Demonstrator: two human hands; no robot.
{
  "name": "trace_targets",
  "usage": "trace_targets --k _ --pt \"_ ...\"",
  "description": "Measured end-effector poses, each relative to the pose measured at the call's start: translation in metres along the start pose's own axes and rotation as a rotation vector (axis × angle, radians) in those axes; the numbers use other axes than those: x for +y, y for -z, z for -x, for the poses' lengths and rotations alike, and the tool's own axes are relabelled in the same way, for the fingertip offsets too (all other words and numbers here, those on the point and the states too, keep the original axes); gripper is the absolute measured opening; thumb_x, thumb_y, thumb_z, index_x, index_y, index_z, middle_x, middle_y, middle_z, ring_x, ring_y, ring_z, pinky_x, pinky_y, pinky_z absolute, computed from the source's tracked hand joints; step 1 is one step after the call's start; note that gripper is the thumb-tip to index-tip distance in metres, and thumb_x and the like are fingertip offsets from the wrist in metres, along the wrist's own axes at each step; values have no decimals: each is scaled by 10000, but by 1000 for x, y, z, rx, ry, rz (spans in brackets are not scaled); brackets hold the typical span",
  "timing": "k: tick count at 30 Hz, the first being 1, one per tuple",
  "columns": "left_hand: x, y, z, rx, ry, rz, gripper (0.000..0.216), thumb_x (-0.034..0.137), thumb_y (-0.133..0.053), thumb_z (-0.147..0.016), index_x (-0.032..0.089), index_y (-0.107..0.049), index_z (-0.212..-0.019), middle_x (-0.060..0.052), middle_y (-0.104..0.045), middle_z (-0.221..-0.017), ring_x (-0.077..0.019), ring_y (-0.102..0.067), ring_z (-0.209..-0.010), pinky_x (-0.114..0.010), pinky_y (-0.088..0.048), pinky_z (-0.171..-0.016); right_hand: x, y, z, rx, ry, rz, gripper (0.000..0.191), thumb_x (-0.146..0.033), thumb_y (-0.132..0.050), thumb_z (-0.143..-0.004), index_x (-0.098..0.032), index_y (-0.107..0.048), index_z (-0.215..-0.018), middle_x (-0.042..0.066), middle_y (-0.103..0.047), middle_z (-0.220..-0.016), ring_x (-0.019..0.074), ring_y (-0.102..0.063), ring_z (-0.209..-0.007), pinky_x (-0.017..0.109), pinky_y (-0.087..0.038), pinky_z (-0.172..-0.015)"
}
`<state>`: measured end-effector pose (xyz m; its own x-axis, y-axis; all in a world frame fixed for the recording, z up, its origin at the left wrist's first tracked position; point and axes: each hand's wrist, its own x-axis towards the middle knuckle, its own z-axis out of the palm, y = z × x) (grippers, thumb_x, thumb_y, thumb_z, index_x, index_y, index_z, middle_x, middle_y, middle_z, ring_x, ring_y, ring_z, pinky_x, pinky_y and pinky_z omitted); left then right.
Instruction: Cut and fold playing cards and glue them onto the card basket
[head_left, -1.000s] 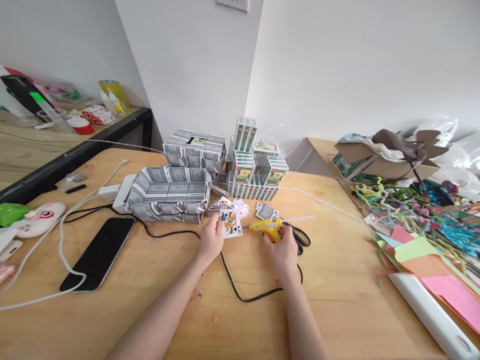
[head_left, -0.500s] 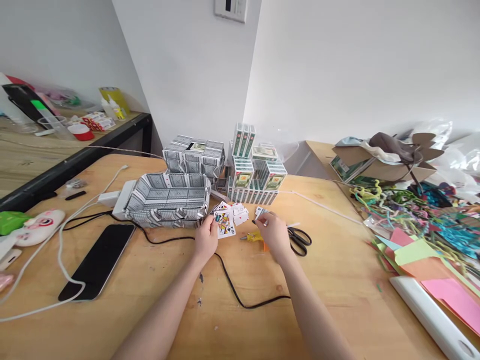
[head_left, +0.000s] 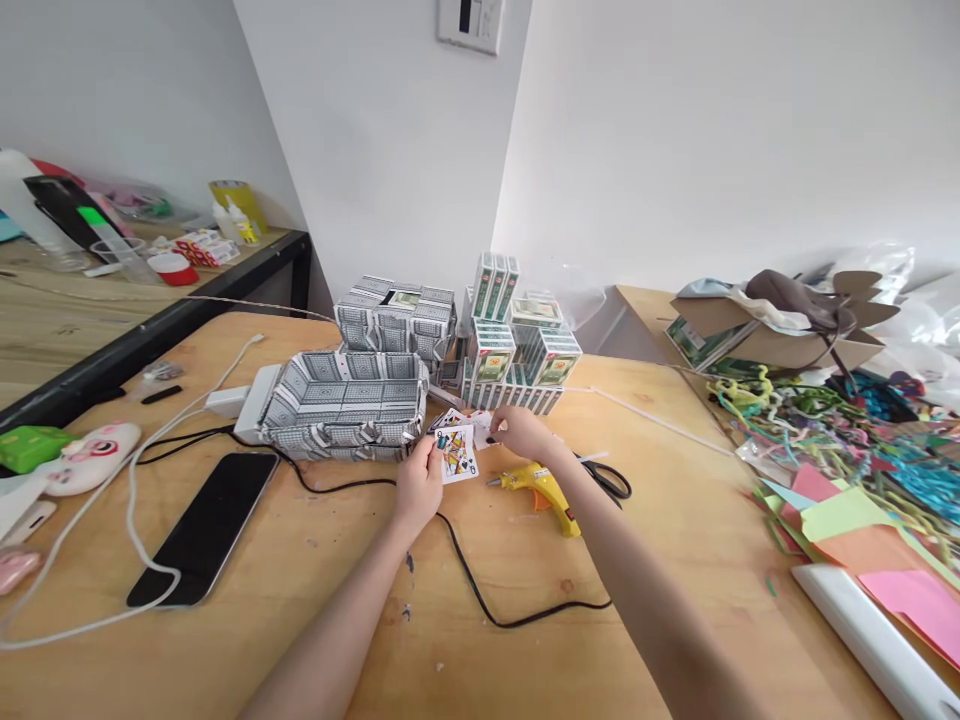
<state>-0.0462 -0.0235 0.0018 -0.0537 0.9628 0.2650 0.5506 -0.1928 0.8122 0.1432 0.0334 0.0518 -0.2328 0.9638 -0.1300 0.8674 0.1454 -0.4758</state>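
My left hand (head_left: 420,480) pinches a queen playing card (head_left: 459,455), face up, by its left edge. More playing cards (head_left: 480,428) lie loose just behind it. Over that loose pile is my right hand (head_left: 519,432), fingers drawn together at the cards; whether one is between them is hidden. Beneath my right forearm lies a yellow hot glue gun (head_left: 551,492), its nozzle pointing left. Black-handled scissors (head_left: 611,480) rest to the right of that arm. An open basket built of folded cards (head_left: 345,400) stands left of my hands.
Behind stand a second folded-card structure (head_left: 397,320) and stacked card boxes (head_left: 495,350). A phone (head_left: 206,530) and white cable (head_left: 131,500) lie left; a black cord (head_left: 480,590) crosses the front. Coloured paper (head_left: 847,520) and an open carton (head_left: 757,320) are at right.
My right hand has moved left from near the scissors to the loose cards, uncovering more of the glue gun. My left hand still holds the queen. The view has shifted slightly.
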Motion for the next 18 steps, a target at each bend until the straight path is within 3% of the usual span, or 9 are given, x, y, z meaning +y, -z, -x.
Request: trace_targets --k 3,7,10,13,18 --pt "0 1 1 -8 21 18 202 285 -339 -842 186 -464 -718 9 -527 -612 -122 -496 -543 -203 -343 -499 -1 6 18 -6 16 -153 116 -172 -484 -752 -164 -589 -802 33 -674 -694 137 -576 -636 214 -390 -578" --pt "2 1 2 -14 37 61 174 270 -342 -841 190 -471 -754 19 -509 -598 -113 -482 -508 -198 -346 -483 -3 -1 47 32 -3 -681 145 -288 -522 -741 -163 -586 -776 -7 -613 -580 100 -483 -485 207 -344 -480" --pt "3 1 2 17 -36 40 172 262 -358 -836 185 -488 -752 15 -506 -607 -116 -487 -552 -201 -363 -524 -7 -13 61 -64 -32 -925 233 -359 -564 -718 -153 -607 -818 -24 -567 -555 68 -373 -404 201 -286 -408" --pt "4 0 4 27 -105 17 196 256 -361 -838 174 -509 -738 12 -500 -600 -110 -474 -552 -202 -359 -536 -13 -22 69 -83 -54 -996 254 -389 -597 -695 -144 -605 -762 -13 -568 -557 60 -362 -390 201 -284 -387" --pt "9 0 9 8 -197 56 222 252 -364 -843 162 -548 -758 10 -495 -574 -106 -462 -534 -199 -352 -522 -19 -21 74 4 -132 -944 272 -415 -604 -686 -145 -590 -707 -32 -512 -483 63 -361 -384 199 -269 -375"
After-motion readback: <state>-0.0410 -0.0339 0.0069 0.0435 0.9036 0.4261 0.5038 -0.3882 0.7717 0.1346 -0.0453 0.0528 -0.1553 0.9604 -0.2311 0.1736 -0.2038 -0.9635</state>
